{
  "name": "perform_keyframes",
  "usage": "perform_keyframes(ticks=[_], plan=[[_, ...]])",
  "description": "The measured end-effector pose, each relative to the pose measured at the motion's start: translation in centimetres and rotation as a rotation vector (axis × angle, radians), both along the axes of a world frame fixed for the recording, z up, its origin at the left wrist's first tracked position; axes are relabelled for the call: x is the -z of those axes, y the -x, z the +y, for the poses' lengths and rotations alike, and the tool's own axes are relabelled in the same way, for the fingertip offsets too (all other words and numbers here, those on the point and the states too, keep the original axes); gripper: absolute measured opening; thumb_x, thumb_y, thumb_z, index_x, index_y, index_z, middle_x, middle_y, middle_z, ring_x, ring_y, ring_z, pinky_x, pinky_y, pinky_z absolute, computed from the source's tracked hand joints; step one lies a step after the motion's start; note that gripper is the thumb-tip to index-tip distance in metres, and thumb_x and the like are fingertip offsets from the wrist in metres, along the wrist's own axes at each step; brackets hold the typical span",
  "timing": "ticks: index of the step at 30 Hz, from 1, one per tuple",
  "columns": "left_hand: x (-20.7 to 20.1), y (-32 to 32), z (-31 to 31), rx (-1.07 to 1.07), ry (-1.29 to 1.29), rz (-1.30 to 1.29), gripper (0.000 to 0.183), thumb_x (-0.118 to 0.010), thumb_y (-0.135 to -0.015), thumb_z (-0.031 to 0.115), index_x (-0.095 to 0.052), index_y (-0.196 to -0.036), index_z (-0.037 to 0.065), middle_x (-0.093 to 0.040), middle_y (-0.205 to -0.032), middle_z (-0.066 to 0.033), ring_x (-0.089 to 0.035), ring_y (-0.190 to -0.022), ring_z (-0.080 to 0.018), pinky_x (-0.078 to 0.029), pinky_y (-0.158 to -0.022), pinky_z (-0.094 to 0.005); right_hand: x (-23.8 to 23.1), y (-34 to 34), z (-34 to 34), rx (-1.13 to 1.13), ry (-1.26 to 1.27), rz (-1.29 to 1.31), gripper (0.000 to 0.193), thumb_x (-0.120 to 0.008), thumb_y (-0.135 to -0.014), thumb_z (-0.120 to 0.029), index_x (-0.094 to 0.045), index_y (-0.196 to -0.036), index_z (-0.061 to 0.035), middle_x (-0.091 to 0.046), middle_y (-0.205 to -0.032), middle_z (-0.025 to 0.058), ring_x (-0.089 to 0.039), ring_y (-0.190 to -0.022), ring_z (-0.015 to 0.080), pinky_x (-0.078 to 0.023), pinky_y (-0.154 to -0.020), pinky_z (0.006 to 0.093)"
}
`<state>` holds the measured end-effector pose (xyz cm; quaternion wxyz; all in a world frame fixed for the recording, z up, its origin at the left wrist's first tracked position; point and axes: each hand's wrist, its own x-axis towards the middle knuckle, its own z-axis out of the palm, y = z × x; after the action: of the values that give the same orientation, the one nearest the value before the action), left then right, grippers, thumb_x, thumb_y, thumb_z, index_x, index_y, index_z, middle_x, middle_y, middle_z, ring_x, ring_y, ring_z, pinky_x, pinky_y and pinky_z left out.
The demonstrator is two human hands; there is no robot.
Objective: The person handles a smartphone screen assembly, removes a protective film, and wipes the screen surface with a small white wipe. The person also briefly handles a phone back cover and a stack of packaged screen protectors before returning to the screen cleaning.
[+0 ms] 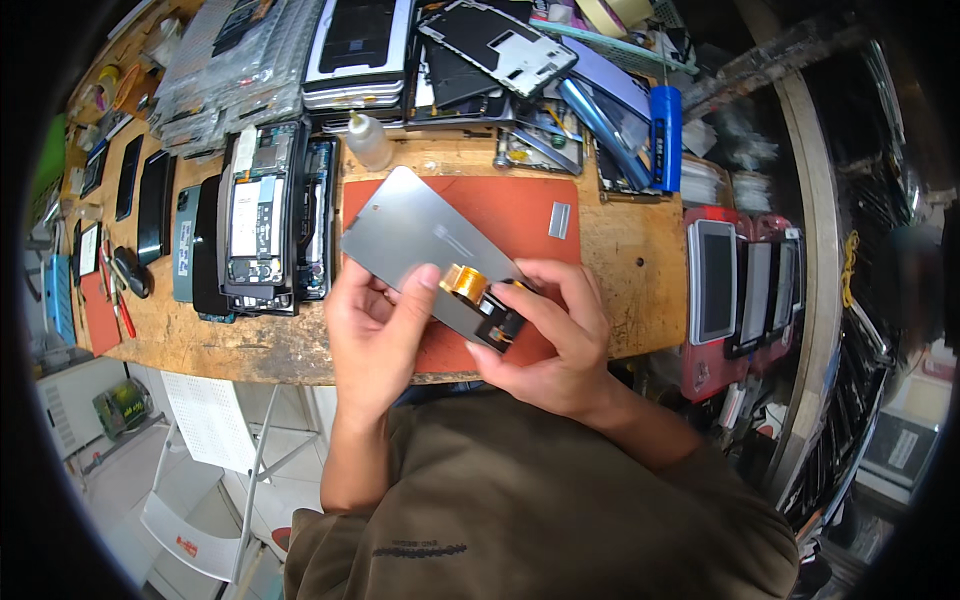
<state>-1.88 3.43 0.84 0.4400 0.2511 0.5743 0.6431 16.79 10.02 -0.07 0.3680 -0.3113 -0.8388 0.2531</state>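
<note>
Between my two hands is a phone screen panel [425,235], its grey metallic back turned up, held tilted above an orange-red mat [545,195]. My left hand [375,325] grips its left edge, thumb on top and fingers beneath. At the near end, my right hand [555,325] is closed round the right corner, fingers close to a black connector part. A gold flex cable [463,281] curls up from that end between the hands. On the mat's right side lies a small silver metal strip [560,220].
Opened phones [258,220] are stacked left of the mat. A white squeeze bottle [368,142] stands behind it. Phone frames [495,50] and bubble-wrap packets [225,70] pile up at the back. A blue tube-shaped object [665,138] stands at back right; several framed panels [712,285] hang beyond the right edge.
</note>
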Motion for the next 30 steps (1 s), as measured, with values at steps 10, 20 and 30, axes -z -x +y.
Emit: perform_keyframes(ticks=[10, 20, 30], plan=[[1.2, 1.4, 0.9, -0.033, -0.048, -0.37, 0.027, -0.069, -0.1, 0.01, -0.062, -0.124, 0.0, -0.073, -0.106, -0.0067, -0.072, -0.084, -0.0098, -0.058, -0.067, -0.0211, -0.8, 2.0, 0.0, 0.078, -0.176, 0.159, 0.098, -0.094, -0.061, -0.018, -0.044, -0.144, -0.0041, -0.063, -0.126, 0.0163, -0.064, -0.102, 0.0334, -0.044, -0.089, 0.0475], [1.5, 0.7, 1.1, -0.033, -0.107, -0.368, 0.027, -0.068, -0.101, 0.008, -0.061, -0.125, -0.002, -0.074, -0.106, -0.0095, -0.073, -0.083, -0.0111, -0.065, -0.07, -0.0249, -1.2, 1.1, -0.1, 0.078, -0.169, 0.15, 0.099, -0.095, -0.064, -0.02, -0.044, -0.147, -0.0044, -0.063, -0.124, 0.0177, -0.063, -0.102, 0.0338, -0.045, -0.088, 0.046], [-1.2, 0.1, 1.6, -0.03, -0.181, -0.017, 0.031, -0.067, -0.102, 0.006, -0.061, -0.131, -0.003, -0.071, -0.116, -0.0088, -0.068, -0.103, -0.0108, -0.053, -0.093, -0.0254, -2.2, 0.3, 1.0, -0.049, 0.024, -0.019, 0.056, -0.091, -0.069, -0.017, -0.071, -0.121, -0.0051, -0.06, -0.122, 0.0164, -0.065, -0.103, 0.0324, -0.053, -0.086, 0.0423]])
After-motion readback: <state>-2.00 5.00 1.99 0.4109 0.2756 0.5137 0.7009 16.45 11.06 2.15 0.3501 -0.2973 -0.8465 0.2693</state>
